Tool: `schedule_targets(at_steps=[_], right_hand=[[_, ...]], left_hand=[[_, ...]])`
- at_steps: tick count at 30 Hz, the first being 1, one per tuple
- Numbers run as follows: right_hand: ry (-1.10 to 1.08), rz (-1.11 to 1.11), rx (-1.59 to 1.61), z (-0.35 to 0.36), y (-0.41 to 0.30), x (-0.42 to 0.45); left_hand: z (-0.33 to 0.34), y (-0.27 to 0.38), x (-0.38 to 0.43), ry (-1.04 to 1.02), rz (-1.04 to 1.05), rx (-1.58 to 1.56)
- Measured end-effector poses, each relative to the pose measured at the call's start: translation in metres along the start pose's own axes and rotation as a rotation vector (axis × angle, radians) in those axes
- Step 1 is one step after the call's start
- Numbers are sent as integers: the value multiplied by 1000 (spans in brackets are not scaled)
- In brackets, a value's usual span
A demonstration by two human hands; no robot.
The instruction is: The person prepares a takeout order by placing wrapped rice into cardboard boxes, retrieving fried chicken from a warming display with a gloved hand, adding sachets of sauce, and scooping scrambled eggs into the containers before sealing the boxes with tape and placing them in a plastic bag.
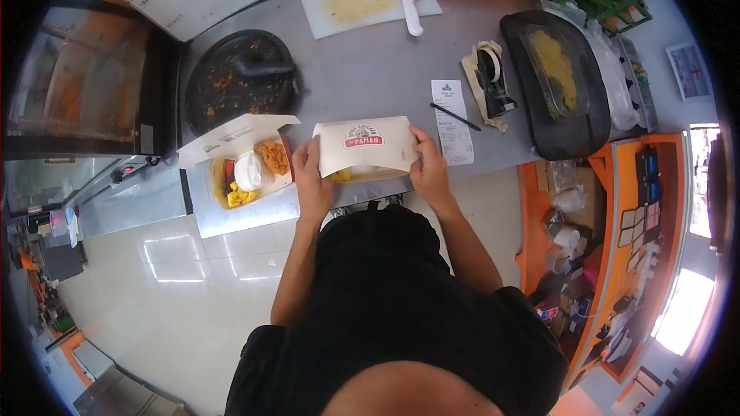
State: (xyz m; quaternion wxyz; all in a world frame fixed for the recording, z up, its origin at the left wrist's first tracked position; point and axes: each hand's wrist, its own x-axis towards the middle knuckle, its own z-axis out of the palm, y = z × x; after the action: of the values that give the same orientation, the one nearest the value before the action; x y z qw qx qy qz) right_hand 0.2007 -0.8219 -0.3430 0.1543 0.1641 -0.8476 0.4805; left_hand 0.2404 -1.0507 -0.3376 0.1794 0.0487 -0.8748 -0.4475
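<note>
Both my hands hold a white cardboard food box with a printed lid, at the front edge of the steel counter. My left hand grips its left end, and my right hand its right end. The lid is bent over and stands off the near side, where some yellow food shows; the rest inside is hidden. Left of my left hand, a second cardboard box lies with its lid raised. In it are a white wrapped mound, a fried chicken piece and yellow chunks.
A stone mortar with its pestle stands back left. Behind lies a cutting board with a knife. To the right are a receipt, a pen, a tape dispenser and a clear container on a black lid-like surface.
</note>
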Motion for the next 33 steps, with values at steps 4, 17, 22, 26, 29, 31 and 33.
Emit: schedule_targets(at_steps=[4,17,22,26,29,31,33], right_hand=[[107,118,278,22,3,-8],[-9,-25,113,8,7,0],[-217,80,296,1,7,-5],[-534,202,401,-27,-5,15],[-711,497,219,-32,-11,34],[-604,546,137,-13,-15,29],[-507,473,40,-2,-11,22]], left_hand=[[-1,1,8,-42,-17,-151],[4,5,-9,-46,-185,19],[5,-8,-16,-200,-222,-153],[-23,-12,-5,-435,-36,-200],[-32,-11,9,-520,-311,-516],[-28,-7,14,-485,-459,-429],[-16,5,15,-399,-471,-358]])
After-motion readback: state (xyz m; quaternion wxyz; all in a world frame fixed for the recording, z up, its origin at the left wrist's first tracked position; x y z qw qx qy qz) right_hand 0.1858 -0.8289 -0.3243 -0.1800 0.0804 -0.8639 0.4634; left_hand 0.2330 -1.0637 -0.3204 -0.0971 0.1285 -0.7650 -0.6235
